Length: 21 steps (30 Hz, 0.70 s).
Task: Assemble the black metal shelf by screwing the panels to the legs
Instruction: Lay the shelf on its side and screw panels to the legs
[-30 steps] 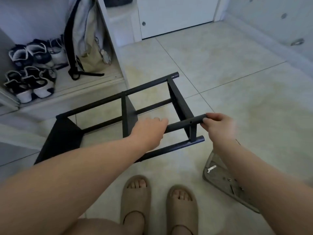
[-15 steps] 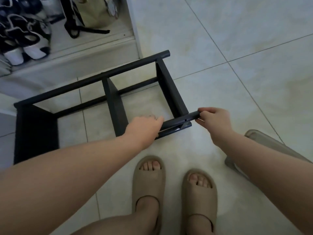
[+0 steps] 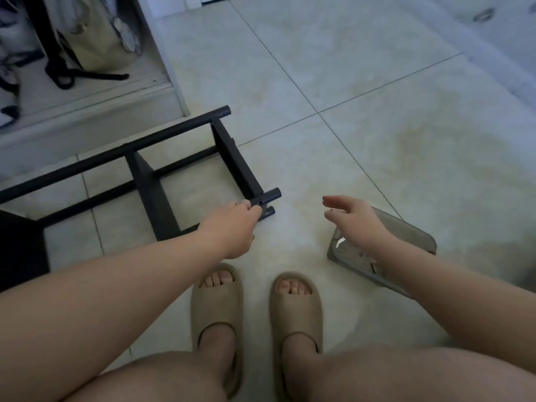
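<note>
The pale tiled floor (image 3: pixel 377 140) carries everything here. The black metal shelf (image 3: pixel 150 195) lies on its side from 9 o'clock toward the centre. Its long round legs run left to right, and the flat panels stand between them. At 4 o'clock, just beside your right foot, sits a shallow grey translucent tray (image 3: pixel 417 233). The small pieces in it are too blurred to name.

Your left hand (image 3: pixel 232 224) has its grip closed round the upper black leg tube (image 3: pixel 268 195), close to the open end. Your right hand (image 3: pixel 356 221) hovers above the tray with straight, loose fingers and holds nothing.

I judge that the risks come from holding with one hand only. The frame rests on its side, so a pull or a twist from the left grip alone could roll it, or strain any joint that is not yet tight. The tray is near your beige slippers (image 3: pixel 216 309). One careless step could tip it and scatter the small parts over the smooth tiles.
</note>
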Motion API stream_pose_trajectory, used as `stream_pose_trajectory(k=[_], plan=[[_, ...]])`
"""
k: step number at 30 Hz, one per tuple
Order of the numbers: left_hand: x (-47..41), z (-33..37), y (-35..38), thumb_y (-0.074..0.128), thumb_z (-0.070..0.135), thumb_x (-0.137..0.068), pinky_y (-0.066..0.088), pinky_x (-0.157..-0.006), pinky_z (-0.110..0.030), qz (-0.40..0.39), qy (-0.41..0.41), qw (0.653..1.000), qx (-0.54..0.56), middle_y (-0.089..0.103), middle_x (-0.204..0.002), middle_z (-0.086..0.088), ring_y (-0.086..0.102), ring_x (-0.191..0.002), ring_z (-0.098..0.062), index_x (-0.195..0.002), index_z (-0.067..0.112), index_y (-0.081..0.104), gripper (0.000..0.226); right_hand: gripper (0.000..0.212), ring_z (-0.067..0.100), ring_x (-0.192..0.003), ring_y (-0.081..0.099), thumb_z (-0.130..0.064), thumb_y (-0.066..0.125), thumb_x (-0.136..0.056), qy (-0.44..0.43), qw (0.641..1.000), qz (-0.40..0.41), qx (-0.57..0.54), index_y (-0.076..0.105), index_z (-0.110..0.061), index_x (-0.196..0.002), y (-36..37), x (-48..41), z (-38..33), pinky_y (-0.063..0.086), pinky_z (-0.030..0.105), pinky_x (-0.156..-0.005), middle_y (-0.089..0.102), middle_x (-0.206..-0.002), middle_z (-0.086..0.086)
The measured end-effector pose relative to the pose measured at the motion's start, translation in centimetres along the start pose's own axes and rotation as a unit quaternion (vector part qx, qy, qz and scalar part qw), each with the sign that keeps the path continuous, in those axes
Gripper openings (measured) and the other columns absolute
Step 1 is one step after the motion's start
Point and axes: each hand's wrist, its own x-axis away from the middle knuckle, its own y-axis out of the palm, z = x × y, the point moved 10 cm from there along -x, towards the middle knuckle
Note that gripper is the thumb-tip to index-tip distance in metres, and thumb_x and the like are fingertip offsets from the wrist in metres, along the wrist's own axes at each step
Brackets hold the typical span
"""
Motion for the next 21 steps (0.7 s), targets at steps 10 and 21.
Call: stream_pose_trajectory(k=[10,21], plan=[[-3.6,11.8,3.7,0.054,0.04,-0.099,0.047,-0.098,-0.04,-0.13,0.08,0.982,0.115,0.048,-0.143,-0.001,0.053,-0.122,-0.023,-0.142,0.024,0.039,0.048,0.036,0.013,-0.105,0.064,-0.013,0.059,-0.094,0.088,0.986,0.074,0.121,0.068,-0.015,-0.128,-7.6,2.6,12.9,0.04,0.019,-0.092,0.072,-0.12,0.001],[-14.1,15.9,8.3,0.049,0.037,-0.098,0.039,-0.071,-0.033,-0.086,-0.032,0.94,0.329,0.066,-0.103,-0.005,0.06,-0.099,-0.026,-0.11,0.018,0.051,0.023,0.031,0.036,-0.101,0.062,-0.012,0.057,-0.094,0.183,0.928,-0.033,0.322,0.064,-0.014,-0.124,-6.5,-4.2,22.8,0.051,0.037,-0.079,0.063,-0.121,0.017]])
